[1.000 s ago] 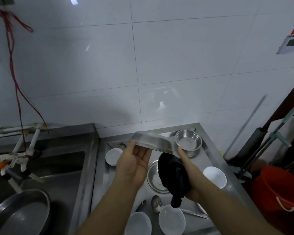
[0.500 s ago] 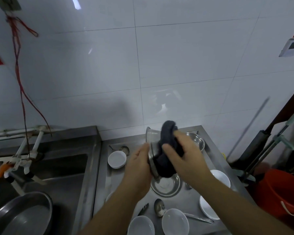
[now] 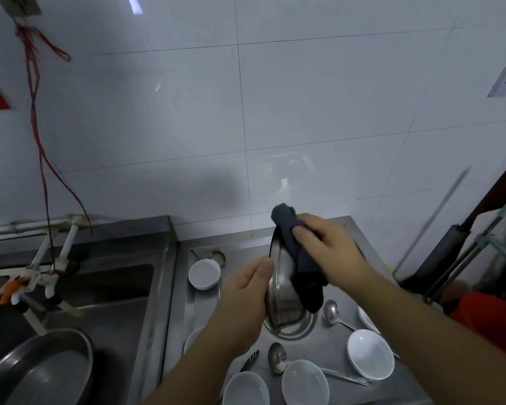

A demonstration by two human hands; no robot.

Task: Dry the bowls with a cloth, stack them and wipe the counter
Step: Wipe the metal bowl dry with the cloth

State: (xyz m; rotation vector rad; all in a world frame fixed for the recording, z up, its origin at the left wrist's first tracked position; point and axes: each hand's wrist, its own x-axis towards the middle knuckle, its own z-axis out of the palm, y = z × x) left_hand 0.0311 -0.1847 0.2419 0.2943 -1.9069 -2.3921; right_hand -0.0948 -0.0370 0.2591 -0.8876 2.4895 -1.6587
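My left hand (image 3: pixel 246 299) gripped the steel bowl (image 3: pixel 284 290) by its rim, tilted on edge above another steel bowl (image 3: pixel 297 327) on the desk (image 3: pixel 330 344). My right hand (image 3: pixel 330 252), just right of the held bowl, clutched the dark cloth (image 3: pixel 300 264) against its outer side.

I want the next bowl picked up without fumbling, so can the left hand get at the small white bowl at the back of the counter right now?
Probably not yet. The left hand grips the steel bowl that the right hand wipes with the dark cloth. The way to the white bowl looks free, nothing over it.
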